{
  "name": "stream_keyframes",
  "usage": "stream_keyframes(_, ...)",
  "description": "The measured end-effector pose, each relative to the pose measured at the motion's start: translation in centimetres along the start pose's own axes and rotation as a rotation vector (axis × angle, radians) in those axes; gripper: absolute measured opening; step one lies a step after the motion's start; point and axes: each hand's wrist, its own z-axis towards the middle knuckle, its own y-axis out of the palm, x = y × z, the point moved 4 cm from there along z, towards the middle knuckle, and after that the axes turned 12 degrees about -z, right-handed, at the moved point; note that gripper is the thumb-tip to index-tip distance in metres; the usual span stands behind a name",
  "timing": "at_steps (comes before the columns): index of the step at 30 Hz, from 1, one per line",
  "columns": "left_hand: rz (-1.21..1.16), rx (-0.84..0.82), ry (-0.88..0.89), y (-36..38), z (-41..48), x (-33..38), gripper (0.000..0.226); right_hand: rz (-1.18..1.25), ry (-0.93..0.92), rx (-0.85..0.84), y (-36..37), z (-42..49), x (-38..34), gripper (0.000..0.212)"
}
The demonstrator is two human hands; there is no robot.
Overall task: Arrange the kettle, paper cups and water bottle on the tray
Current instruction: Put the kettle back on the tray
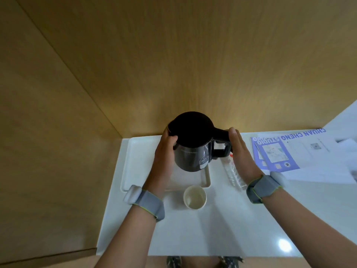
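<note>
The glossy black electric kettle was upright over the white rectangular tray, grip of the left hand curled on its body, right hand flat against the handle. Kettle placement seemed under way; next, settle it squarely.

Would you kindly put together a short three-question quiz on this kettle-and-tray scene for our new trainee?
1. True or false: the paper cup stands on the tray.
2. Where does the water bottle lie? A) on the tray; B) on the table, right of the tray, partly under the right hand; C) inside the paper cup.
3. Fill in: the ___ hand lays straight fingers against the handle of the kettle.
Key: 1 false, it stands on the table just before the tray's near edge. 2 B. 3 right; the left hand curls round the kettle's body.
</note>
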Motion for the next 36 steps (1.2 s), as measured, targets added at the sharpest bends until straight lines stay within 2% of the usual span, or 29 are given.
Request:
stream_keyframes(2, -0.013, 0.048, 0.003, -1.6, 0.3, 0.1, 0.031, 0.007, -0.016, -0.027, 1.6, 0.6, -0.5, 0.038)
stream_keyframes(5, -0.026, 0.073, 0.011, -2.8, 0.4, 0.2, 0.039, -0.023, -0.039, -0.053, 2.9, 1.1, -1.0, 0.038)
stream_keyframes(12, -0.046, 0.119, 0.056, -6.6, 1.0, -0.2, 0.035, -0.008, -0.026, -0.098, 6.7, 2.9, -1.7, 0.033)
stream_keyframes(17, -0.062, 0.151, 0.022, -9.0, 2.2, -0.3, 0.039, 0.0, -0.025, -0.143, 9.8, 3.9, -2.7, 0.028)
stream_keyframes(19, -0.082, 0.167, 0.015, -9.6, 2.6, -0.2, 0.032, 0.0, -0.037, -0.109, 10.3, 4.3, -2.8, 0.028)
stream_keyframes(24, -0.102, 0.209, 0.015, -11.6, 3.8, 0.0, 0.037, -0.084, -0.038, -0.158, 12.9, 5.8, -2.4, 0.03)
stream_keyframes(27, -0.096, 0.212, 0.017, -12.2, 4.0, 0.3, 0.035, -0.058, -0.027, -0.124, 13.6, 6.5, -2.5, 0.03)
stream_keyframes(36, -0.052, 0.22, -0.01, -14.2, 5.3, 1.2, 0.044, -0.073, 0.0, -0.234, 16.9, 8.3, -2.2, 0.033)
